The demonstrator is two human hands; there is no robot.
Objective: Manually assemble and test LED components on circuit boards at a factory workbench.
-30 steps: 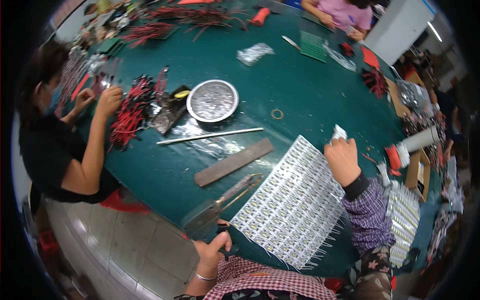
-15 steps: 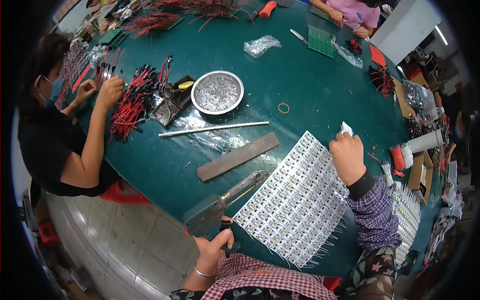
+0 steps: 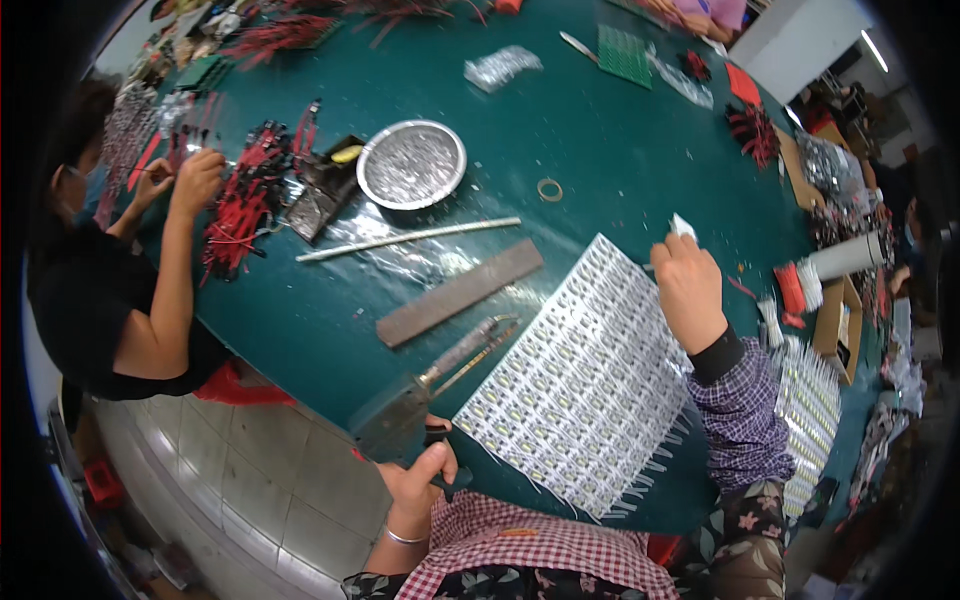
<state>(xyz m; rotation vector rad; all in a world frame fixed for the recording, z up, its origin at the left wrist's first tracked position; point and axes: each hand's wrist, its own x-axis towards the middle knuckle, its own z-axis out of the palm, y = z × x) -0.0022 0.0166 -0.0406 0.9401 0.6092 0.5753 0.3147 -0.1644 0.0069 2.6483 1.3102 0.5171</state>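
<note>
Head camera view: a worker grips a dark soldering gun (image 3: 388, 428) by its handle at lower centre, the fingers of the left hand (image 3: 418, 486) wrapped close, its tip near the left edge of a sheet of white modules (image 3: 580, 385) right of centre. At the sheet's upper right edge, the right hand (image 3: 688, 288) has its fingers bunched around a small white piece (image 3: 682, 226), mostly hidden. On the green surface (image 3: 600, 160), a flat bar (image 3: 460, 293) lies just left of the gun's tip, a pale rod (image 3: 410, 240) beyond it. A round metal bowl (image 3: 412, 206) stands at upper centre left, beside a dark tray (image 3: 313, 210) and a heap of red and black wires (image 3: 245, 205); a co-worker (image 3: 150, 320) sits at far left. Crowding the right are more white modules (image 3: 808, 420), a cardboard box (image 3: 828, 328) and a pale tube (image 3: 845, 257). A clear bag (image 3: 502, 68) and green board (image 3: 625, 57) lie at the top. Any markings on the modules are too small to read.
</note>
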